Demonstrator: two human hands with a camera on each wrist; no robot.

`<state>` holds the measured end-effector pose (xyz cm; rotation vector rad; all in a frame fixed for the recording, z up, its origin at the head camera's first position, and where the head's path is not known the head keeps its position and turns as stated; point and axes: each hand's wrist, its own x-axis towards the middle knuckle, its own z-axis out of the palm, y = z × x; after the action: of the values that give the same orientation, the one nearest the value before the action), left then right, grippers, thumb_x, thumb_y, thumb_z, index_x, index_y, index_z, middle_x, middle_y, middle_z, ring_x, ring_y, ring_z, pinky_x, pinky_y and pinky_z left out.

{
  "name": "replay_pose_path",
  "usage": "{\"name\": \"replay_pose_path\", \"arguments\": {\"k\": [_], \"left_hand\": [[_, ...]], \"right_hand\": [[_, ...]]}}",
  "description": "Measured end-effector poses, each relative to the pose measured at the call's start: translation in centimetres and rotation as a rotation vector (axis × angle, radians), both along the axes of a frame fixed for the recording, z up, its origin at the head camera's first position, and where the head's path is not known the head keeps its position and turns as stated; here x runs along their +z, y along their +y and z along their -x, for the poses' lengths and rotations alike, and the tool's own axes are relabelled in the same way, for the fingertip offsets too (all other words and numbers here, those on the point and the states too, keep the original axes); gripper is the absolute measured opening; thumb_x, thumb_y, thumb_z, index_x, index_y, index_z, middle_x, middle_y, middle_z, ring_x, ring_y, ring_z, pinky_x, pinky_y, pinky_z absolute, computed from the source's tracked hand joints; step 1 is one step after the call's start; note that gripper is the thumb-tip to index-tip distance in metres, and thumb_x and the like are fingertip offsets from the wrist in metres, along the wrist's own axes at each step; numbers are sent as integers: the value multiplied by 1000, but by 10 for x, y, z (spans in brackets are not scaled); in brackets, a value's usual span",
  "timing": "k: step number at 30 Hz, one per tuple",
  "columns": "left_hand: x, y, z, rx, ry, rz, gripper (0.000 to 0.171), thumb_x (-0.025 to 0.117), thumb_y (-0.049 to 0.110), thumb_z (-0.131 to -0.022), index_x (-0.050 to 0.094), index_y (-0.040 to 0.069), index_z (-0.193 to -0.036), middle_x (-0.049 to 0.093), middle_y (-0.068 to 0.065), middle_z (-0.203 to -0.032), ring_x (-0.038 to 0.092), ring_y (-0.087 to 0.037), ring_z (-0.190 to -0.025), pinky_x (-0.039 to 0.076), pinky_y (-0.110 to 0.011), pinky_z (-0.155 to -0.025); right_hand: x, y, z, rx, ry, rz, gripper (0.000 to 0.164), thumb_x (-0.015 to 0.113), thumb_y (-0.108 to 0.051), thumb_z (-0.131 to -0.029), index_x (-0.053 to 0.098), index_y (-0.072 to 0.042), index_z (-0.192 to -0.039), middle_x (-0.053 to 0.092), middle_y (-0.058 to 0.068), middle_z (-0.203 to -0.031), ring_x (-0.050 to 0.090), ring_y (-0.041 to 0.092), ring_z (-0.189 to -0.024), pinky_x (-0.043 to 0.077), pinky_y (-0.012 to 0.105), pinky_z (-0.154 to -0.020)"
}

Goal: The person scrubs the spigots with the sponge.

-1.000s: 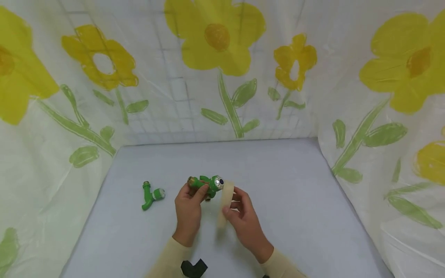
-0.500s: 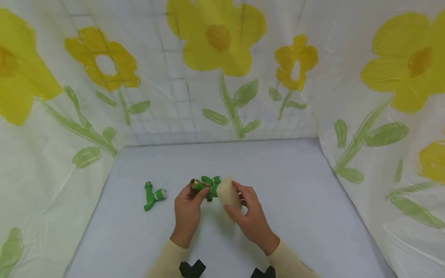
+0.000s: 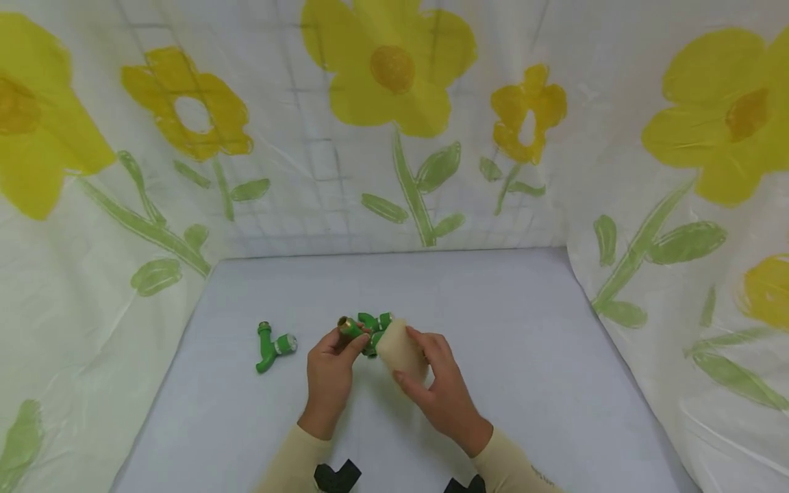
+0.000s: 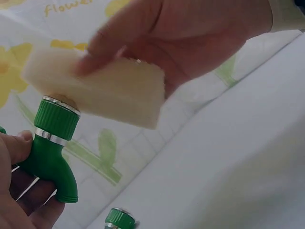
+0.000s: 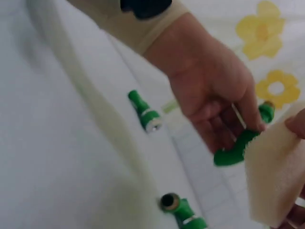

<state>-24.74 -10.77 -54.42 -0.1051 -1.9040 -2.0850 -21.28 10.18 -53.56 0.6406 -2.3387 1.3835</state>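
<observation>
My left hand [image 3: 329, 383] grips a green tap [image 4: 45, 160] by its body, with its brass threaded end [image 3: 343, 322] pointing up and left. My right hand [image 3: 446, 397] holds a thick cream sponge [image 3: 401, 352] between thumb and fingers. In the left wrist view the sponge's underside lies right at the silver-edged top of the tap's ribbed green knob [image 4: 57, 119]. Seen from the head, the sponge hides that knob end. The right wrist view shows the tap's curved spout [image 5: 228, 156] below the left hand's fingers.
A second green tap [image 3: 266, 349] lies on the pale table [image 3: 524, 329] to the left. Another tap [image 3: 376, 320] lies just behind the held one, partly covered by it. A flower-printed curtain [image 3: 345, 185] hangs around the table's back and sides.
My right hand has turned the sponge from edge-on to showing its broad face and brought it over the tap's knob end. The left hand has tilted the tap slightly.
</observation>
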Motion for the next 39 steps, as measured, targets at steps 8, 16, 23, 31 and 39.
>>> {"name": "replay_pose_path", "arguments": {"k": [8, 16, 23, 31, 39], "left_hand": [[2, 4, -4, -49, -19, -9, 20, 83, -1, -96, 79, -6, -115, 78, -16, -110, 75, -22, -103, 63, -29, -86], [6, -1, -1, -22, -24, 41, 22, 87, 11, -96, 82, 0, -115, 80, -11, -108, 76, -23, -105, 62, -29, -89], [5, 2, -5, -91, 3, 48, 19, 84, 6, -98, 82, 0, -116, 79, -12, -110, 76, -24, -102, 63, -30, -86], [7, -2, 2, -50, -14, 16, 18, 84, 6, -97, 83, 1, -115, 79, -14, -110, 75, -23, -105, 63, -31, -89], [8, 2, -4, -82, -48, 61, 21, 85, 6, -97, 81, -1, -117, 80, -11, -111, 75, -22, -105, 62, -29, -88]], "right_hand": [[12, 4, 13, -19, 122, -5, 73, 86, -10, -94, 54, -11, -160, 56, 7, -140, 56, 27, -128, 58, 56, -96], [7, 6, 0, 23, 141, -59, 73, 86, -11, -94, 54, -9, -159, 56, 7, -140, 57, 26, -126, 59, 50, -94], [14, 9, 10, -6, 101, 9, 72, 85, -11, -96, 53, -10, -161, 57, 8, -140, 56, 27, -128, 58, 54, -96], [9, 9, 2, 73, 114, -29, 72, 86, -14, -95, 54, -10, -159, 57, 5, -138, 58, 25, -125, 60, 48, -94], [8, 9, 10, -58, 82, 26, 70, 82, -12, -98, 52, -12, -162, 55, 4, -140, 55, 22, -126, 57, 49, -96]]}}
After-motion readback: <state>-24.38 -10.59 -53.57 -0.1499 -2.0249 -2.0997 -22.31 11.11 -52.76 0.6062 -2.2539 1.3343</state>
